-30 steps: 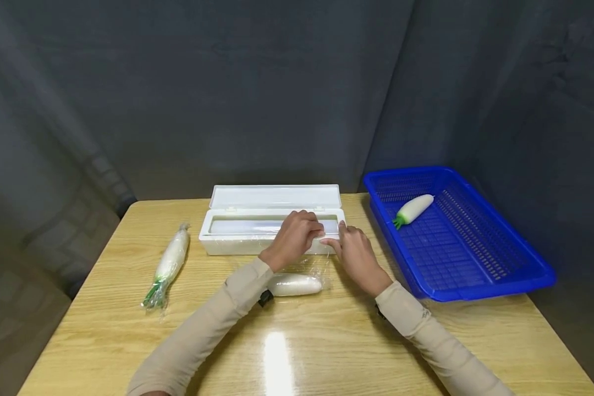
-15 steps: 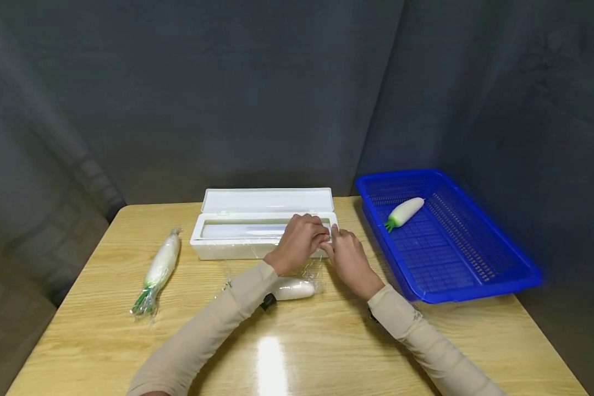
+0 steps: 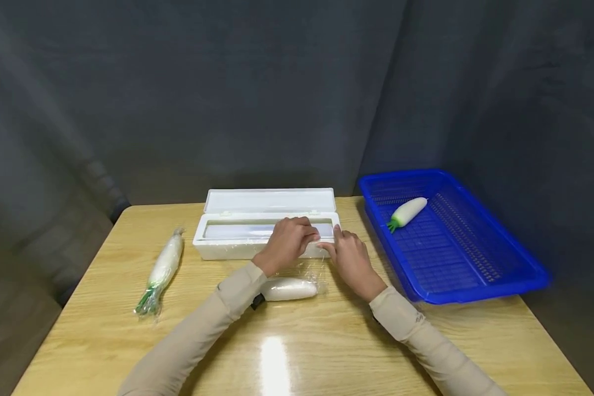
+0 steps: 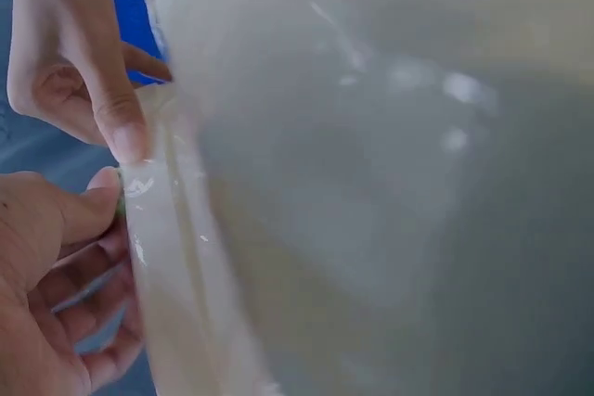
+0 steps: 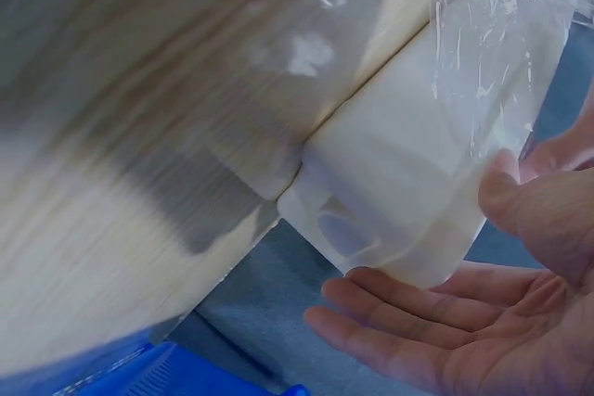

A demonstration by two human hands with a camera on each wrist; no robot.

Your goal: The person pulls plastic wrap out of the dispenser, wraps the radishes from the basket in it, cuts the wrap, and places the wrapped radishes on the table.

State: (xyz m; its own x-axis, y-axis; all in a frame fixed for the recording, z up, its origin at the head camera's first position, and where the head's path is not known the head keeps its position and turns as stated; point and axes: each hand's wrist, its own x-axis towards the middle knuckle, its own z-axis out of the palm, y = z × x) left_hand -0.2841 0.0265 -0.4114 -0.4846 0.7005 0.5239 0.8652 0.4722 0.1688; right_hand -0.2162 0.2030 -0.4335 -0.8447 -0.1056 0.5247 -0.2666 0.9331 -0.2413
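A white cling film dispenser box point(image 3: 223, 251) stands lengthwise on the table, its lid point(image 3: 269, 201) raised at the back and the roll point(image 3: 232, 231) inside. My left hand point(image 3: 286, 242) pinches a small slide cutter at the front rim; the fingers mostly hide it, with a green bit point(image 4: 121, 201) by the thumb tip. The right hand point(image 3: 351, 261) grips the box's right end, thumb on the front edge, fingers round the far side. Clear film point(image 5: 483, 53) hangs from the rim over a white radish point(image 3: 292, 290), whose left part is behind my left sleeve.
A film-wrapped white radish point(image 3: 165, 264) with green leaves lies on the left of the table point(image 3: 218, 363). At the right stands a blue plastic basket point(image 3: 480, 297) with one unwrapped radish point(image 3: 408, 212) in it. A dark curtain point(image 3: 257, 99) hangs behind the table.
My left hand goes a little right along the front rim towards the right hand, then back left. The right hand keeps its grip on the box end. The head view shifts slightly.
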